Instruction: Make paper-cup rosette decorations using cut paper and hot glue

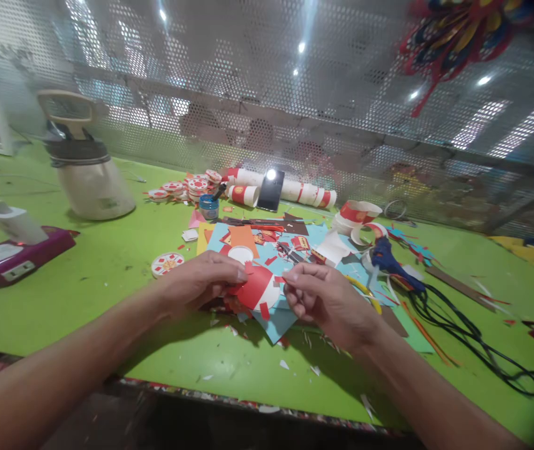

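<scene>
Tbl (60, 319) is lime grn. Disc (257, 287) is part red, part wht, w/ red tabs. Sheets (273, 328) = lt blue. Badge (167, 265): wht w/ red shapes & orange ctr. Tubes (243, 195): wht w/ red bands. Jar (208, 207) = blue; phone (270, 192) = blk. Strip (42, 253) = purple; glue gun (391, 262) = dk blue, cord (475, 337) = blk.

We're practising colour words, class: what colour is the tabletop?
The tabletop is bright green, seen best in the head view.
</scene>
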Available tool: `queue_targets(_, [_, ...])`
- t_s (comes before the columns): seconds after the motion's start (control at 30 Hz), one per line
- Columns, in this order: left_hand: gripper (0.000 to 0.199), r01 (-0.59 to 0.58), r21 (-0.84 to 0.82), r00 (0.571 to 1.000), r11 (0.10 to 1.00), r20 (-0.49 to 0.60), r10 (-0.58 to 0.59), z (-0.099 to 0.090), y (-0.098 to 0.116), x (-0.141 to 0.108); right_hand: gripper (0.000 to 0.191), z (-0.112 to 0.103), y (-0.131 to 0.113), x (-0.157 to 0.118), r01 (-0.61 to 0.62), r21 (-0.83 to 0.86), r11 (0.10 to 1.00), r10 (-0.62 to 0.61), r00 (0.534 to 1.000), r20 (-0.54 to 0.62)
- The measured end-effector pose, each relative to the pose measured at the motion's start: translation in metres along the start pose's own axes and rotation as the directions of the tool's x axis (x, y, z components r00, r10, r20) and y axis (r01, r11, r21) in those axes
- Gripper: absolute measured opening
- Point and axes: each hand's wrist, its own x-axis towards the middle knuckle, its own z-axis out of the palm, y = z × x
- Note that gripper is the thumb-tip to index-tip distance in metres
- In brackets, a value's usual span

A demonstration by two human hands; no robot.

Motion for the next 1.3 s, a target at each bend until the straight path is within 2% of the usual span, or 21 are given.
queue_targets(0.27, [0.019,0.049,-0.01,0.998,0.999,0.049,-0.049,-0.0017,-0.0017,-0.0003,0.025,0.0006,0.0032,-0.0003,0.028,-0.017,0.999,-0.028,1.0,-0.002])
queue_targets(0.87, [0.012,0.057,-0.067,0.998,0.996,0.016,-0.056,0.0015,0.001,-0.0015,0.03,0.0014,0.0039,-0.0023,0.048,-0.137,0.989,-0.048,0.999,0.005])
queue_targets(1.13, [0.009,0.043,-0.094,0.998,0.995,-0.039,-0.047,0.001,0.0,-0.001,0.029,0.0008,0.0054,-0.001,0.076,-0.155,0.985,-0.076,0.997,0.009])
queue_targets(1.3, [0.012,0.037,-0.052,0.999,0.998,0.008,-0.037,-0.0003,0.0003,-0.0008,0.027,0.002,0.004,-0.0008,0.069,-0.158,0.985,-0.069,0.998,0.004])
